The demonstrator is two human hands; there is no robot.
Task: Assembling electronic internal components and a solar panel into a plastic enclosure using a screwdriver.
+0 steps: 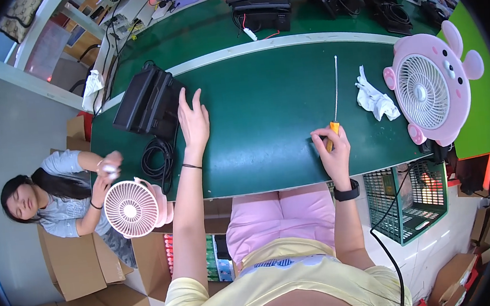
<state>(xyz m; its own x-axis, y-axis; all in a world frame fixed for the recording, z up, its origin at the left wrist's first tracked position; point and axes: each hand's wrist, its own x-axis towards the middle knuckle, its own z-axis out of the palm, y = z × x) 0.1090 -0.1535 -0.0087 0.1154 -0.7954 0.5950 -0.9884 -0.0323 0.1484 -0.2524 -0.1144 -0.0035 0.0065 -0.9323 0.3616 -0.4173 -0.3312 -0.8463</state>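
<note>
My right hand point(334, 152) is closed round the yellow handle of a screwdriver point(336, 99), its long thin shaft pointing away from me over the green table. Fingers apart, my left hand point(194, 120) is at the right side of a black boxy device point(148, 101); its fingertips reach the casing's edge, though whether they press on it I cannot tell. A coiled black cable point(157, 159) lies just nearer than the device. To the right of the screwdriver is a crumpled white cloth or tissue point(375, 98).
A pink animal-shaped fan point(426, 87) stands at the table's right end, and a smaller pink fan point(132, 208) at the near left. Another person point(64, 189) works at the left. Several black devices point(262, 11) rest beyond the white divider point(282, 42). A green crate point(405, 220) sits below right.
</note>
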